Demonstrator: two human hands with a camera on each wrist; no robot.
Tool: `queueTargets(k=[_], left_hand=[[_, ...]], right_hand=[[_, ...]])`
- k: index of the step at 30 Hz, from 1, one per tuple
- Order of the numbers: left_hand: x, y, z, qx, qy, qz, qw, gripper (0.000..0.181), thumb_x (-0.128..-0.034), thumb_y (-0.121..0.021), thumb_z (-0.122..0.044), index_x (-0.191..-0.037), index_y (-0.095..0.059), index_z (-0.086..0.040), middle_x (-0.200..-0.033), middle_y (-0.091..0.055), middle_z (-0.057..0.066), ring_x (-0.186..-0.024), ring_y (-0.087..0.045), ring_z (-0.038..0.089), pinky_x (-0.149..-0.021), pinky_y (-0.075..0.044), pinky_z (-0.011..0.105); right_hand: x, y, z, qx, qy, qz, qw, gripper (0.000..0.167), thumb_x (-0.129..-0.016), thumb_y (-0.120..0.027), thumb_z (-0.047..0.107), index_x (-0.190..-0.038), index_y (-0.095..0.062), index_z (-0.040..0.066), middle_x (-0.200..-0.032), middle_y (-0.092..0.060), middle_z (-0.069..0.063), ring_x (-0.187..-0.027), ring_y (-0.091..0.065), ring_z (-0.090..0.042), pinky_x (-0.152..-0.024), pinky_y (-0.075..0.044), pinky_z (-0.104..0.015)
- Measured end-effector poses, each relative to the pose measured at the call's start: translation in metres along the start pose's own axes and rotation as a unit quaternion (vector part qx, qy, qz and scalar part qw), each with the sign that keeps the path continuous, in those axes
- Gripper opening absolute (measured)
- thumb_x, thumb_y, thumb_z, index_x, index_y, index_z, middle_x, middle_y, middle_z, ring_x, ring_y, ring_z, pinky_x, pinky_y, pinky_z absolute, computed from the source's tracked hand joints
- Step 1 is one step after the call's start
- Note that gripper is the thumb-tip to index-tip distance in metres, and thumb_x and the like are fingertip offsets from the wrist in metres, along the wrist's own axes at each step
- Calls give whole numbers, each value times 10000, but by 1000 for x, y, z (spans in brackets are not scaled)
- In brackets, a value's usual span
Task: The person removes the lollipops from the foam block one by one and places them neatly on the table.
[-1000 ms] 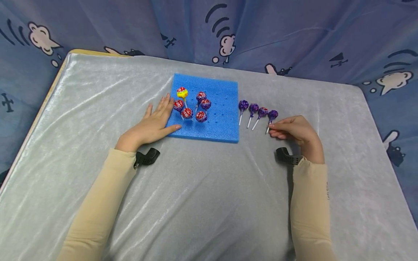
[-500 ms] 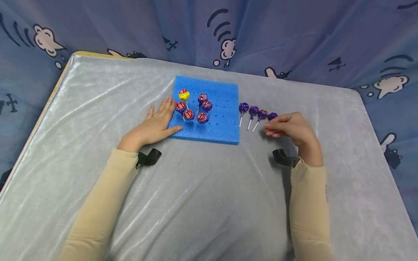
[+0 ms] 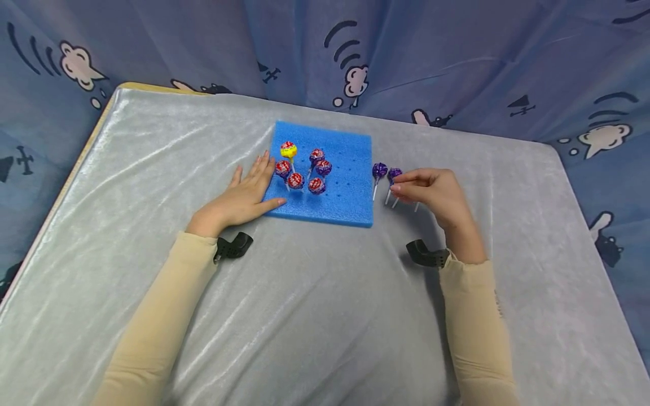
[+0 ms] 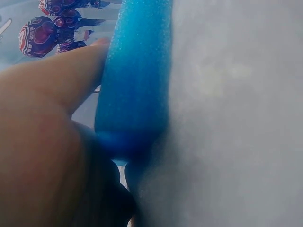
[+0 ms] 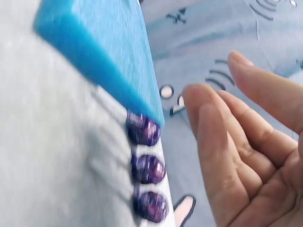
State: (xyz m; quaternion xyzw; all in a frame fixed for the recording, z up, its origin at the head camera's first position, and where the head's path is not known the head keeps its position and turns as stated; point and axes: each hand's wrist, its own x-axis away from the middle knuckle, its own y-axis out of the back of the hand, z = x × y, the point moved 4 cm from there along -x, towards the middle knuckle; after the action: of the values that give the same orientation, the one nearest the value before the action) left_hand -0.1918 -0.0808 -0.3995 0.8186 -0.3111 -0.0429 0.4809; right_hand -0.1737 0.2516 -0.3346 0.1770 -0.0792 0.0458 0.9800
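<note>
A blue foam block lies on the table with several lollipops standing in it, one of them a yellow lollipop. My left hand rests flat along the block's left edge, fingers spread, thumb at the front corner. To the right of the block, more lollipops with purple wrappers lie in a row on the cloth. Over that row hovers my right hand, hiding part of it. In the right wrist view its fingers are loosely bent and hold nothing, beside the purple lollipops.
A pale grey velvety cloth covers the table. Behind it hangs a blue patterned curtain. A black wrist mount sits on the left forearm and a black wrist mount on the right one.
My right hand has left the stick of the rightmost lollipop, lifted and moved left over the row. That lollipop stays on the cloth. My left hand keeps its place on the foam block.
</note>
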Motion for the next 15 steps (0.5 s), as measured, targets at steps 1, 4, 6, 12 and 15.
queueTargets(k=[1,4,6,12,15], left_hand=[[0,0,0,-5,0,2,10000,877,-960,-395,-536,-1493,102,-49,-1543,206,96,-1411,172,227,-1087,158,500],[0,0,0,-3,-3,1,10000,875,-961,-394,-534,-1493,103,-48,-1542,209,93,-1411,172,228,-1087,157,498],[1,0,-1,-1,0,0,10000,874,-962,-393,-534,-1493,105,-50,-1542,211,91,-1411,172,226,-1088,157,496],[1,1,-1,-18,5,1,10000,873,-963,-394,-531,-1492,112,-55,-1542,213,88,-1411,172,226,-1090,154,494],[1,1,-2,-27,-10,5,10000,873,-964,-391,-532,-1491,118,-56,-1541,218,86,-1410,174,229,-1090,155,493]], right_hand=[[0,-3,3,-98,101,6,9999,283,-794,-763,89,-990,-682,-99,-798,-716,7,-725,-697,-151,-672,-547,-254],[-3,-12,11,-299,483,51,9984,265,-792,-751,38,-984,-669,-126,-815,-712,-6,-721,-688,-163,-675,-550,-258],[-5,-20,16,-402,628,62,9972,241,-787,-751,22,-971,-678,-116,-828,-710,-10,-722,-683,-150,-670,-548,-251],[-13,-43,27,-255,702,131,9971,280,-796,-744,26,-1010,-658,-132,-851,-706,-17,-758,-681,-132,-701,-544,-244],[-17,-54,32,-49,732,202,9971,306,-809,-734,35,-1036,-641,-147,-881,-707,-40,-778,-677,-119,-733,-534,-227]])
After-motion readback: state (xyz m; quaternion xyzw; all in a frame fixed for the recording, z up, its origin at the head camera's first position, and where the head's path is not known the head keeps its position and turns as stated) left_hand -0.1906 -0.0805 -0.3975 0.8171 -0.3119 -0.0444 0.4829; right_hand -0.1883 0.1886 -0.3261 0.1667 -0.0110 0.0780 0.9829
